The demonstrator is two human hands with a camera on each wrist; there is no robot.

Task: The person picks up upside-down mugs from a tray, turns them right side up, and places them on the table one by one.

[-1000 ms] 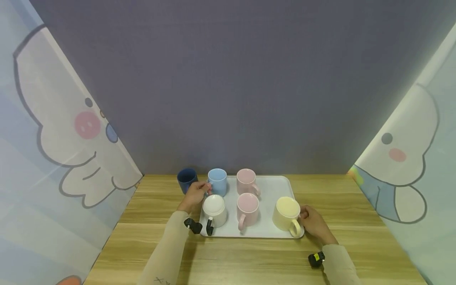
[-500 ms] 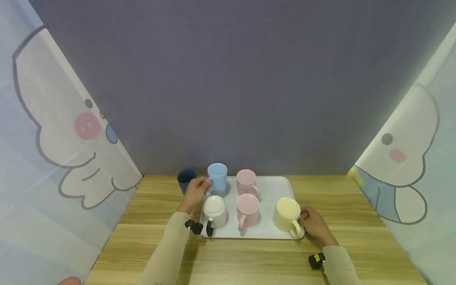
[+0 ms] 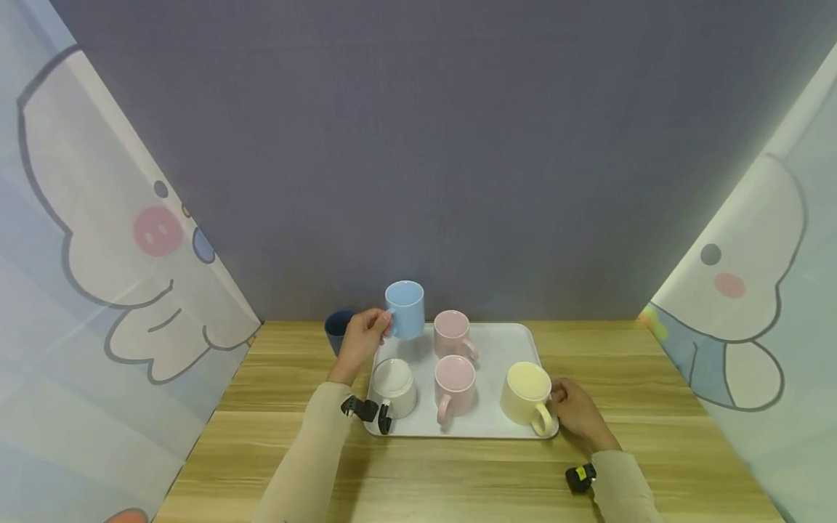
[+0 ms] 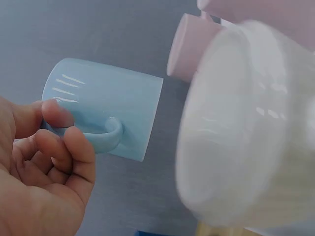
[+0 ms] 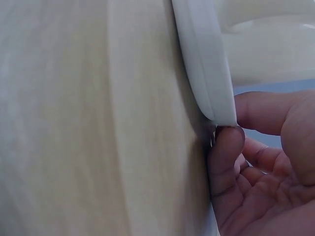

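Observation:
My left hand (image 3: 362, 340) pinches the handle of a light blue mug (image 3: 405, 312) between thumb and fingers. In the left wrist view the handle sits between the thumb and curled fingers, and the mug (image 4: 108, 93) hangs clear of other things. It is above the back left of a white tray (image 3: 497, 345). At the tray's front right corner, my right hand (image 3: 577, 410) pinches the rim; the right wrist view shows the thumb on top of the tray edge (image 5: 211, 73) and a finger below. A yellow mug (image 3: 523, 392) stands just beside that hand.
Two pink mugs (image 3: 451, 333) stand in the tray's middle, one behind the other. A white mug (image 3: 395, 385) with a dark handle is at the front left. A navy mug (image 3: 336, 327) stands on the wooden table (image 3: 458, 476), partly behind my left hand. A grey wall rises behind.
My left hand has lifted the light blue mug off the tray, up and slightly to the right. My right hand stays at the tray corner.

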